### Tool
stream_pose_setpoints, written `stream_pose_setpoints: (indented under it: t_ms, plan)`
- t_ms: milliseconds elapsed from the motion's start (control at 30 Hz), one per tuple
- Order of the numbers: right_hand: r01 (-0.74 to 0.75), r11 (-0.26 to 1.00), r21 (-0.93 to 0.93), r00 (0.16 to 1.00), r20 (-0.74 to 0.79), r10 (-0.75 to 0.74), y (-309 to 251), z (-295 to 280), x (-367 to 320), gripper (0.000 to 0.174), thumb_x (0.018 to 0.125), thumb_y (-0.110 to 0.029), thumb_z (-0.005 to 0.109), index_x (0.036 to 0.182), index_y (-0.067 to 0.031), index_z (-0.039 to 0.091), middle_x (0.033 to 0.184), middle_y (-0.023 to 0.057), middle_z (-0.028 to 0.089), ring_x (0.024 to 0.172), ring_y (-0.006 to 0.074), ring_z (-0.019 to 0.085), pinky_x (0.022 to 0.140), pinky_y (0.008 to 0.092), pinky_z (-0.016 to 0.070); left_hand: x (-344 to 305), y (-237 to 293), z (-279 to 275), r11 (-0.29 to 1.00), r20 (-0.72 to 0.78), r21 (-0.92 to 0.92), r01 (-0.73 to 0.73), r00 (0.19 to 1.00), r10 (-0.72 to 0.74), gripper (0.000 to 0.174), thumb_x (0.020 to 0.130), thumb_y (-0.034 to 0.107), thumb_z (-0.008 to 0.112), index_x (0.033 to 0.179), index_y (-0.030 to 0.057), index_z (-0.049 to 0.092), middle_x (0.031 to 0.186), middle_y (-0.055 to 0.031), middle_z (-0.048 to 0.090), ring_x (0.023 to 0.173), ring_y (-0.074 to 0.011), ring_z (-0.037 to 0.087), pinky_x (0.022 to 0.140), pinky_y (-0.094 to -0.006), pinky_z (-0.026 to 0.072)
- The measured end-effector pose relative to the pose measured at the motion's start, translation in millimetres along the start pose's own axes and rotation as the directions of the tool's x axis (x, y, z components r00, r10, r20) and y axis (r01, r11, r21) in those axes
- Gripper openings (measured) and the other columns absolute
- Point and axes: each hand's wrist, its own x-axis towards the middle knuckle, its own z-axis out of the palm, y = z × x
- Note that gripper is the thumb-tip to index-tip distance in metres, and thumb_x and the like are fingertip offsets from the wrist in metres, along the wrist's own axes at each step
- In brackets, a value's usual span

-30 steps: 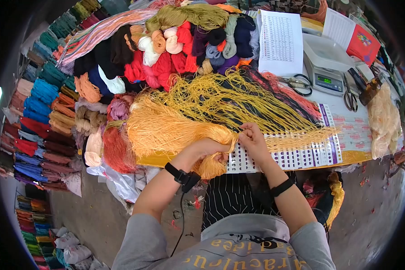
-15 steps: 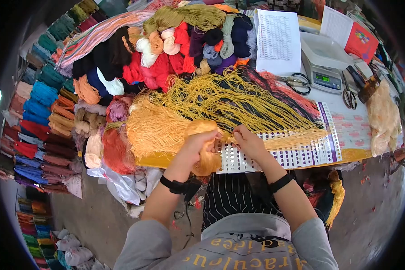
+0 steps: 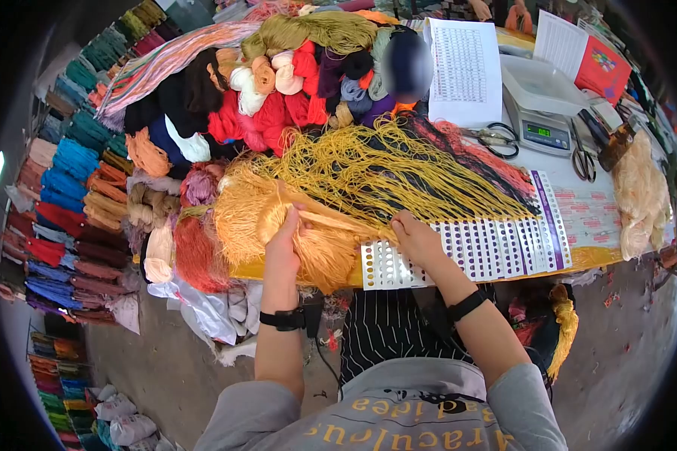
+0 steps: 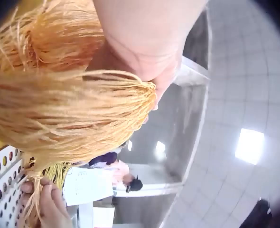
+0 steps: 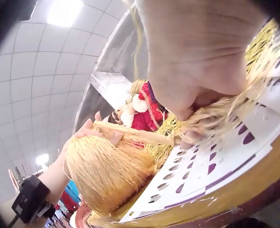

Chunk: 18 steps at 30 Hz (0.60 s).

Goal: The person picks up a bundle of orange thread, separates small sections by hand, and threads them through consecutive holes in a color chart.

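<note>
A skein of light orange thread (image 3: pixel 327 252) spreads over the table's near edge. My left hand (image 3: pixel 282 244) grips its looped part at the left, and the strands stretch between both hands. In the left wrist view the gathered thread (image 4: pixel 144 90) comes up into the left hand's fingers. My right hand (image 3: pixel 420 240) pinches the narrow, gathered end of the skein close over a white card with rows of punched holes (image 3: pixel 384 269). Seen from the right wrist, the thumb and fingers (image 5: pixel 190 137) close on that end at the card. Yellow-olive threads (image 3: pixel 368 169) lie just beyond the hands.
Coloured yarn skeins (image 3: pixel 271 113) pile up at the back left. A printed sheet (image 3: pixel 466 71), a digital scale (image 3: pixel 545 135), scissors (image 3: pixel 498 139) and a bundle of pale thread (image 3: pixel 639 195) lie on the right. Yarn racks (image 3: pixel 75 218) stand at far left.
My left hand has moved left and away from the right hand, drawing the skein out. The loose strands that trailed right over the cards have been pulled in. My right hand stays nearly in place.
</note>
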Motion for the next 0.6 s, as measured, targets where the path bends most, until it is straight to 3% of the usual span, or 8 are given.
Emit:
stream_pose_setpoints:
  t_ms: [100, 133, 233, 300, 367, 467, 533, 600]
  plan:
    - [-0.001, 0.995, -0.096, 0.999, -0.05, -0.003, 0.3, 0.2, -1.2, 0.024, 0.093, -0.032, 0.037, 0.102, -0.0121, 0.049, 0.076, 0.015, 0.063, 0.074, 0.0345, 0.061, 0.065, 0.0454, 0.0444, 4.8, 13.0, -9.1, 0.958, -0.007, 0.268, -0.106, 0.994, 0.112, 0.025, 0.087, 0.018, 0.06, 0.108, 0.0045, 0.057, 0.092, -0.0042, 0.06, 0.066, -0.0098, 0.051, 0.06, -0.0227, 0.045]
    - [0.0, 0.995, -0.103, 0.999, -0.053, -0.005, 0.3, 1.0, -1.6, 0.024, 0.093, -0.032, 0.038, 0.102, -0.0121, 0.049, 0.076, 0.0155, 0.063, 0.075, 0.0348, 0.061, 0.065, 0.0456, 0.0445, 9.6, 20.4, -16.9, 0.987, -0.014, 0.086, 0.132, 0.991, -0.132, 0.025, 0.087, 0.019, 0.06, 0.107, 0.0039, 0.058, 0.095, -0.004, 0.061, 0.065, -0.0088, 0.051, 0.059, -0.0227, 0.0453]
    - [-0.01, 0.989, -0.149, 0.996, -0.087, -0.003, -0.4, 4.8, -1.8, 0.023, 0.093, -0.031, 0.038, 0.101, -0.0128, 0.049, 0.074, 0.0106, 0.063, 0.072, 0.0318, 0.061, 0.065, 0.0432, 0.0446, 42.8, 52.2, -44.0, 0.949, 0.273, -0.209, 0.237, 0.946, -0.176, 0.023, 0.087, 0.02, 0.06, 0.103, 0.0037, 0.06, 0.093, -0.0026, 0.062, 0.061, -0.0074, 0.05, 0.057, -0.0222, 0.0452]
    - [-0.034, 0.999, 0.028, 0.999, -0.001, 0.034, -7.9, -1.2, -6.6, 0.022, 0.094, -0.03, 0.037, 0.099, -0.0135, 0.05, 0.071, 0.0035, 0.063, 0.069, 0.0278, 0.061, 0.064, 0.0403, 0.0444, 61.7, 80.3, -33.4, 0.996, 0.037, -0.051, 0.078, 0.996, -0.076, 0.023, 0.088, 0.023, 0.058, 0.102, 0.0047, 0.061, 0.092, -0.0026, 0.062, 0.057, -0.006, 0.048, 0.054, -0.0214, 0.0447]
    - [-0.052, 0.998, -0.017, 0.999, -0.012, 0.052, -11.3, -1.7, -7.4, 0.021, 0.094, -0.029, 0.037, 0.097, -0.0138, 0.05, 0.069, -0.0017, 0.062, 0.067, 0.0249, 0.06, 0.063, 0.0378, 0.0441, 88.3, 110.6, -40.7, 0.995, 0.129, 0.016, 0.095, 0.987, -0.096, 0.026, 0.089, 0.025, 0.057, 0.105, 0.0055, 0.061, 0.092, -0.0024, 0.062, 0.057, -0.006, 0.048, 0.054, -0.0212, 0.0446]
    - [-0.026, 0.999, -0.022, 0.998, -0.049, 0.025, -11.3, 1.7, -9.8, 0.021, 0.094, -0.029, 0.037, 0.094, -0.0132, 0.051, 0.069, 0.0002, 0.062, 0.066, 0.026, 0.06, 0.062, 0.038, 0.0443, 159.5, 130.2, -72.4, 0.979, 0.109, 0.193, 0.065, 0.99, -0.087, 0.026, 0.089, 0.029, 0.057, 0.102, 0.0062, 0.062, 0.09, -0.0024, 0.062, 0.059, -0.0078, 0.051, 0.054, -0.0232, 0.0452]
    - [-0.021, 1.0, -0.022, 0.997, -0.081, 0.02, -13.7, 4.5, -12.7, 0.019, 0.093, -0.027, 0.04, 0.093, -0.012, 0.052, 0.069, 0.004, 0.062, 0.067, 0.0281, 0.06, 0.062, 0.0389, 0.0446, 176.8, 139.1, -74.2, 0.835, -0.163, 0.536, 0.121, 0.986, -0.039, 0.026, 0.089, 0.032, 0.056, 0.094, 0.0065, 0.062, 0.08, -0.0034, 0.061, 0.06, -0.0119, 0.055, 0.053, -0.0246, 0.0454]
    - [0.011, 0.998, -0.059, 0.991, -0.136, -0.019, -12.0, 12.3, -16.2, 0.018, 0.092, -0.026, 0.042, 0.094, -0.0115, 0.052, 0.07, 0.0061, 0.062, 0.067, 0.029, 0.06, 0.061, 0.0394, 0.0447, 187.6, 143.6, -98.9, 0.763, -0.131, 0.629, 0.147, 0.988, -0.082, 0.027, 0.089, 0.033, 0.056, 0.091, 0.0061, 0.06, 0.077, -0.0054, 0.061, 0.059, -0.0141, 0.056, 0.051, -0.0245, 0.0453]
